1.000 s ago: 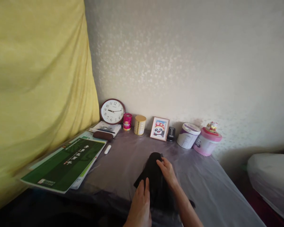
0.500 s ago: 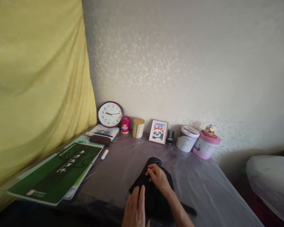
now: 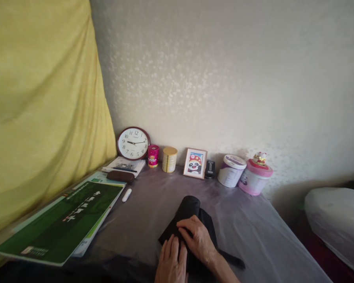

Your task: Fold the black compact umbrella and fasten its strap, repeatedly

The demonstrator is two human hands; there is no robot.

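Note:
A black cloth item [image 3: 188, 206] lies in front of me on the table. Its far end is rounded, one edge spreads into a corner on the left, and a narrow strap sticks out at the lower right. My left hand [image 3: 172, 259] rests on its near left part with fingers stretched and laid flat. Over the middle of the cloth is my right hand [image 3: 197, 239], fingers bent and thumb closed toward the index finger, pinching the fabric. The near part of the cloth is covered by both hands and the right forearm.
A grey-covered table [image 3: 141, 224] holds a green book [image 3: 67, 224], a brown case [image 3: 120, 176] and a white stick-shaped object [image 3: 126, 195]. Along the wall stand a clock [image 3: 133, 143], a pink can [image 3: 153, 156], a yellow-lidded can [image 3: 169, 161], a panda picture frame [image 3: 195, 163] and two tubs [image 3: 231, 171].
My right hand has slid down the cloth toward me. My left hand has shifted slightly right, closer to it, and its fingers lie lower. The view has turned slightly.

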